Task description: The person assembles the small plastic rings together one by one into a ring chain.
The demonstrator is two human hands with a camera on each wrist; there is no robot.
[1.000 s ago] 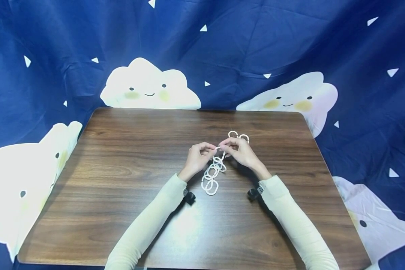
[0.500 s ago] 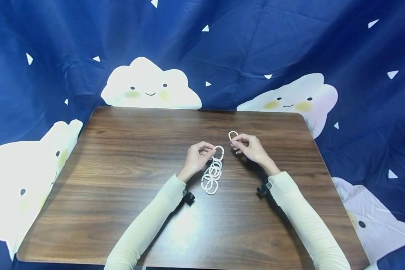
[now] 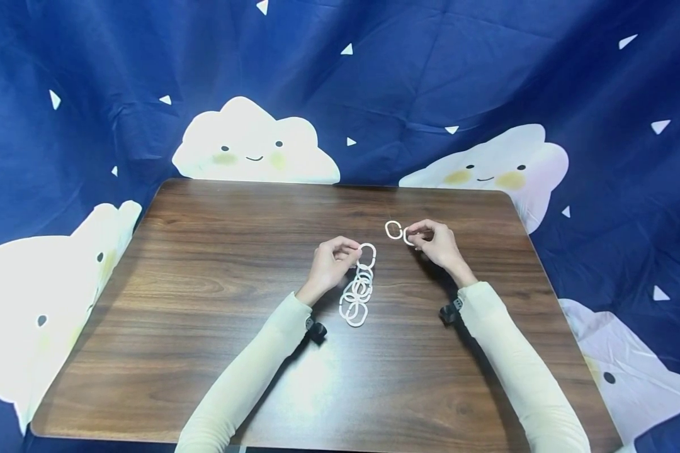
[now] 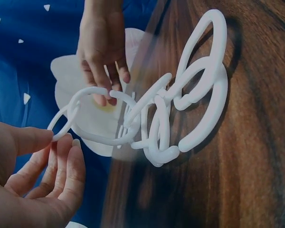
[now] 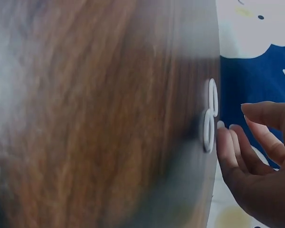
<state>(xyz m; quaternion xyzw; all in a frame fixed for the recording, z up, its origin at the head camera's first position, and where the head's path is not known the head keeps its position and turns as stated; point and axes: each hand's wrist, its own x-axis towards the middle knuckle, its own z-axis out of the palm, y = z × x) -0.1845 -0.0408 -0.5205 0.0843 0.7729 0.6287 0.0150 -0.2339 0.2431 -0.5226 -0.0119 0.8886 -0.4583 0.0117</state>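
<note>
My left hand (image 3: 330, 263) pinches the top ring of a chain of linked white plastic rings (image 3: 361, 288), whose lower rings lie bunched on the table. In the left wrist view, thumb and forefinger grip the end ring (image 4: 61, 124), and a small gap shows in several rings (image 4: 213, 114). To the right, my right hand (image 3: 439, 245) is beside two loose white rings (image 3: 393, 230), its fingers over the nearer one. The right wrist view shows both rings (image 5: 208, 130) on the table and the right hand (image 5: 261, 147) with thumb and fingers apart, nothing between them.
The brown wooden table (image 3: 204, 264) stands before a blue curtain (image 3: 374, 82) printed with white clouds and triangles. Both forearms, in pale sleeves, come in from the front edge, each with a small black camera (image 3: 317, 332) at the wrist.
My right hand has left the chain's top ring and moved right and slightly away, to the two loose rings. The left hand has kept its pinch, and the chain's rings have shifted slightly.
</note>
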